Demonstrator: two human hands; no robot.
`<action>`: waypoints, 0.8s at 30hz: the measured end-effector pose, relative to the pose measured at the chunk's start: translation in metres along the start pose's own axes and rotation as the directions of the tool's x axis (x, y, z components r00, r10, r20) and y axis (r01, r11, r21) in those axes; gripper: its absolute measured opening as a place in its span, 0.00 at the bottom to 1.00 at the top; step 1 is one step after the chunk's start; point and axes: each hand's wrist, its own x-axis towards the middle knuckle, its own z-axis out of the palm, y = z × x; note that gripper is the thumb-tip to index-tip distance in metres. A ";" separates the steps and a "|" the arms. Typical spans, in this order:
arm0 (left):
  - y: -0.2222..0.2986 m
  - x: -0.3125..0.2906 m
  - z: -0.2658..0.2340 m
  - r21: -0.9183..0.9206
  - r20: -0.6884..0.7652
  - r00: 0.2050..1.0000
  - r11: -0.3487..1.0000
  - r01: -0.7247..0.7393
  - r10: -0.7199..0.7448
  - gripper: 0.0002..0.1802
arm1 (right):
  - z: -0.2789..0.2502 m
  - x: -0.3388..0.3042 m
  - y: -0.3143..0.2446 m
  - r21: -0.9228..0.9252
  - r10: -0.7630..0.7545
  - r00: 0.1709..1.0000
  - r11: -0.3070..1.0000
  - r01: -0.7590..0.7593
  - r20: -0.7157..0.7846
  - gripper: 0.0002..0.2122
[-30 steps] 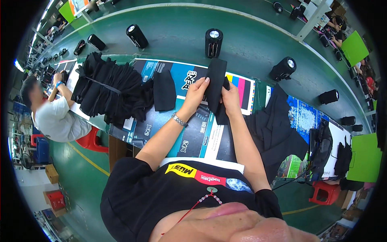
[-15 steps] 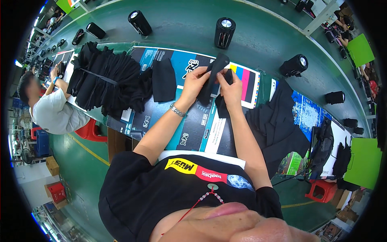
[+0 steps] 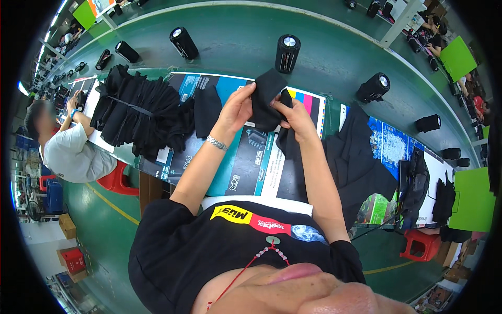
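Note:
Both of my hands are raised over the middle of the table around a soft black cloth piece (image 3: 267,93), which is spread out wide. My left hand (image 3: 236,112) holds its left edge, with long, nearly straight fingers. Bent fingers and the thumb of my right hand (image 3: 297,119) pinch its right side. A second, narrower black cloth strip (image 3: 286,142) hangs down by the right hand; how it is held is partly hidden. Another flat black cloth piece (image 3: 207,112) lies to the left, beside a large bundle of black cloth (image 3: 138,112) tied with a band.
More black cloth (image 3: 355,154) is heaped at the right. Printed sheets (image 3: 246,172) cover the table. Beyond it, black cylindrical speakers (image 3: 288,54) stand in a line on a green surface (image 3: 235,47). A co-worker (image 3: 76,144) sits at far left, near a red stool (image 3: 121,180).
The cloth piece, narrow and folded before, is now opened out wider between my hands. My left hand has moved slightly left and its fingers have straightened. The whole view has shifted a little.

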 end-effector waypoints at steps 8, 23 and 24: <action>0.026 0.034 0.011 0.206 0.253 0.927 0.951 0.230 -0.279 0.17 | -0.017 0.010 -0.059 0.101 -0.265 0.953 0.954 0.281 -0.146 0.08; 0.000 0.213 0.015 0.811 0.057 0.787 0.431 -0.396 0.615 0.09 | -0.071 0.165 -0.077 -0.618 -0.645 0.581 0.732 0.286 -0.496 0.08; -0.005 0.217 0.020 0.611 -0.053 0.956 0.767 -0.198 0.290 0.09 | -0.090 0.167 -0.080 -0.626 -0.657 0.565 0.725 0.289 -0.499 0.08</action>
